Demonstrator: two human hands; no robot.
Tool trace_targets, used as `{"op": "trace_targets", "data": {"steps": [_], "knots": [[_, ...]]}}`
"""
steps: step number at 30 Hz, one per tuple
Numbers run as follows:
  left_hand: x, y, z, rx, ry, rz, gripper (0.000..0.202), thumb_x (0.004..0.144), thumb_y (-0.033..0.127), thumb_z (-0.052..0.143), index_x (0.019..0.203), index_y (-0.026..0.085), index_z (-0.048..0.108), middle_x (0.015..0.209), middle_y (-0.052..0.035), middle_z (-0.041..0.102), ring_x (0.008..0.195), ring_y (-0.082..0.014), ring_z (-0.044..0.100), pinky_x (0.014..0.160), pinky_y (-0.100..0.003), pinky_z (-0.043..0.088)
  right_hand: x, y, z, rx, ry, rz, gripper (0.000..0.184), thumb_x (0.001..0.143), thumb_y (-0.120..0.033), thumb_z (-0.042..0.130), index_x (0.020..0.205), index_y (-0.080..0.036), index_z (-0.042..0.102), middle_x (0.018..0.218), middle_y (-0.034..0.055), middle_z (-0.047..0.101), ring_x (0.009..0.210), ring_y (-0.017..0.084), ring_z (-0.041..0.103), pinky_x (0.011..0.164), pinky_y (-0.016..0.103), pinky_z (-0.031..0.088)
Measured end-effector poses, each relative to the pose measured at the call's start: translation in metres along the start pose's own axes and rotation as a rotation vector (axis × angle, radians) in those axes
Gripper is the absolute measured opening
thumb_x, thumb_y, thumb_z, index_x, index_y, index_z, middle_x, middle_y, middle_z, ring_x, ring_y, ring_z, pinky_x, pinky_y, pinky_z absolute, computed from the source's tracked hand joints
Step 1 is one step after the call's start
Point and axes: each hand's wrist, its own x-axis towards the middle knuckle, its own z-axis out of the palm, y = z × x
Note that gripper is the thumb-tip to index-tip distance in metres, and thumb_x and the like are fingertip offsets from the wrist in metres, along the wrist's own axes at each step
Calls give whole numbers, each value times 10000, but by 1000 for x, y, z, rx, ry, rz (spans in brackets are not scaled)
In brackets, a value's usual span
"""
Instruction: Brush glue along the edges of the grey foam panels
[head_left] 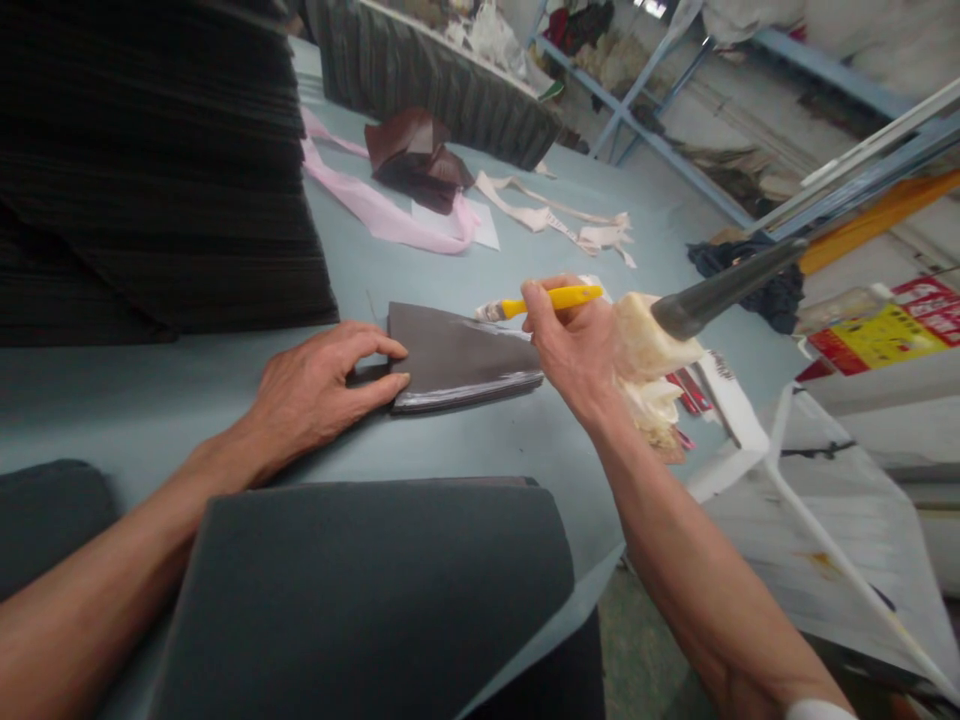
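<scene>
My left hand rests on the near corner of a dark brown, wedge-shaped piece of leather or coated fabric, with its fingertips pressing it to the table. The piece has a pale, shiny strip along its near edge. My right hand grips a yellow-handled flat brush, its bristles just above the piece's far edge. Behind that hand sits a cream, crusted lump, possibly dried glue, with a dark tapered rod rising from it. I cannot tell whether the hand touches the lump.
A tall stack of dark sheets stands at the left on the pale blue table. Pink strips, a brown folded piece and cream strips lie beyond. A dark grey padded sheet lies at the near edge.
</scene>
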Motion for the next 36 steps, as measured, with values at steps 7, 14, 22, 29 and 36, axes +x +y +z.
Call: {"op": "trace_targets", "data": {"steps": [7, 14, 22, 29, 36], "knots": [[0, 0, -1, 15, 2, -3, 519, 930, 713, 575, 1257, 372, 791, 1465, -4, 755, 1050, -321, 746, 942, -455, 521, -5, -10, 19, 39, -68, -2, 578, 999, -777, 670, 849, -222, 733, 582, -55, 619, 540, 116, 533, 595, 303, 401], [0, 0, 0, 10, 5, 12, 514, 934, 705, 569, 1246, 363, 791, 1447, -3, 759, 1029, -310, 738, 940, -460, 520, -2, -17, 32, 145, -125, 1, 481, 1048, -672, 664, 887, -223, 727, 615, -72, 623, 569, 100, 602, 634, 274, 435], [1, -1, 2, -2, 9, 12, 483, 929, 686, 581, 1242, 379, 784, 1459, 22, 757, 1095, -317, 737, 930, -452, 508, 6, -12, 16, 89, -18, -20, 563, 1020, -757, 659, 883, -216, 732, 612, -51, 660, 548, 113, 608, 596, 271, 454], [0, -3, 2, 9, 16, 18, 473, 934, 676, 585, 1240, 378, 789, 1444, 17, 757, 1054, -311, 734, 907, -456, 502, 3, -7, 7, 35, -1, -9, 569, 1029, -756, 653, 882, -212, 735, 612, -44, 667, 550, 116, 625, 600, 276, 467], [0, -4, 2, 17, 26, 26, 451, 939, 663, 601, 1242, 381, 782, 1440, 15, 760, 1051, -305, 739, 886, -436, 502, 5, -8, 12, 43, -11, 7, 434, 1046, -610, 716, 878, -211, 740, 602, -71, 659, 540, 100, 612, 627, 278, 470]]}}
